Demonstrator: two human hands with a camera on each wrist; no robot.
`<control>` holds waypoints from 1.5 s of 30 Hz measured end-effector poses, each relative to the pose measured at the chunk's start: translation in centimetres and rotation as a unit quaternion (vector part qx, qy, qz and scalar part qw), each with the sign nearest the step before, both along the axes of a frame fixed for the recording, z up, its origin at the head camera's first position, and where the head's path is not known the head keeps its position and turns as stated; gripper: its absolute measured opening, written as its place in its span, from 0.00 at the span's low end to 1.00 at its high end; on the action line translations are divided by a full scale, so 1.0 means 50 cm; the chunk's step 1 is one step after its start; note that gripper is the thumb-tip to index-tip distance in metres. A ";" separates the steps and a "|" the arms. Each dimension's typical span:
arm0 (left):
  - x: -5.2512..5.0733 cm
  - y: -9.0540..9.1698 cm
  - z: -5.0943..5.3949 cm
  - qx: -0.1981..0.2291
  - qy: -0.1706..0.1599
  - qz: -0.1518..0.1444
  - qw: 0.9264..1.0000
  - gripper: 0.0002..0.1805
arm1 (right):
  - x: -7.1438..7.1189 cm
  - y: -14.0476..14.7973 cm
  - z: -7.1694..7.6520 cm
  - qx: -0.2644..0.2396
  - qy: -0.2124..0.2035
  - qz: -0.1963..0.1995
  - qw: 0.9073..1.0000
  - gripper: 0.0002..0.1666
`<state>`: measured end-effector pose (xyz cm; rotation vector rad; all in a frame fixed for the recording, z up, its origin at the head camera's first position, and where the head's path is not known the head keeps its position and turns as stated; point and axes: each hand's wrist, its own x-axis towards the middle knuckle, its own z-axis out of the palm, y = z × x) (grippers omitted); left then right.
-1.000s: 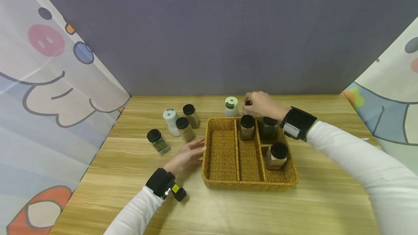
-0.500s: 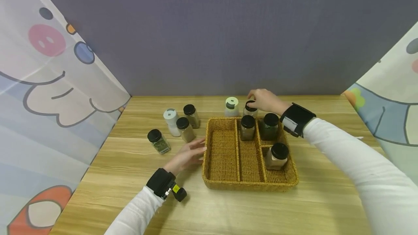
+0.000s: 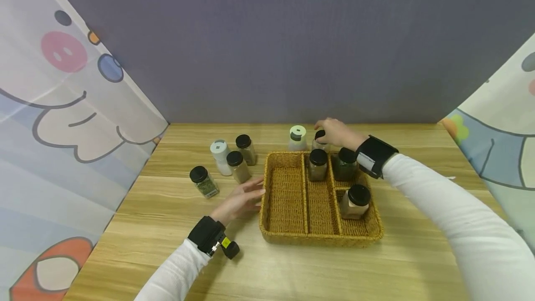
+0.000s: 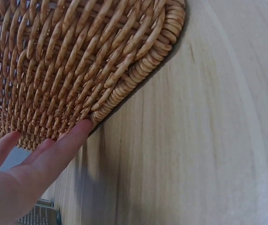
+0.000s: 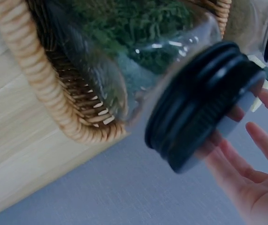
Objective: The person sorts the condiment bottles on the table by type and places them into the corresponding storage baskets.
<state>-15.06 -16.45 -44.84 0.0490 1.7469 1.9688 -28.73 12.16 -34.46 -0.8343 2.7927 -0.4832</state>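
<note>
My left hand (image 3: 239, 200) rests its straight fingers against the left side of the woven basket (image 3: 305, 235); the left wrist view shows the fingertips (image 4: 81, 129) touching the weave. Behind the basket, my right hand (image 3: 337, 133) has its fingers around the black lid of a clear spice jar (image 3: 320, 147) standing beside a white-lidded bottle (image 3: 297, 139). In the right wrist view the black-lidded jar of green herbs (image 5: 138, 33) covers part of the grasp. Inside the basket are that herb jar, a tan spice jar (image 3: 317, 171) and a pale-filled jar (image 3: 353, 206).
Left of the basket stand a green-flecked spice jar (image 3: 205, 185), two black-lidded jars (image 3: 240, 171) and a white bottle (image 3: 221, 158). Dividers split the basket into compartments. A grey wall (image 3: 267, 45) rises behind the wooden table (image 3: 267, 273).
My right hand lifts slightly off the clear jar's lid, then lowers over it again; that jar shifts a little to the right. My left hand and the basket keep their places.
</note>
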 end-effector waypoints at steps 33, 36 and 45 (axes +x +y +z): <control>-0.004 -0.004 -0.010 -0.010 0.017 -0.019 1.000 0.41 | -0.022 -0.015 -0.008 0.052 0.016 0.014 0.998 0.20; -0.006 -0.004 -0.014 -0.014 0.026 -0.023 0.999 0.43 | -0.024 -0.015 -0.009 0.051 0.006 0.012 0.999 0.20; -0.003 -0.004 -0.011 -0.007 0.014 -0.017 1.000 0.42 | -0.026 -0.017 -0.007 0.040 -0.010 0.009 0.999 0.20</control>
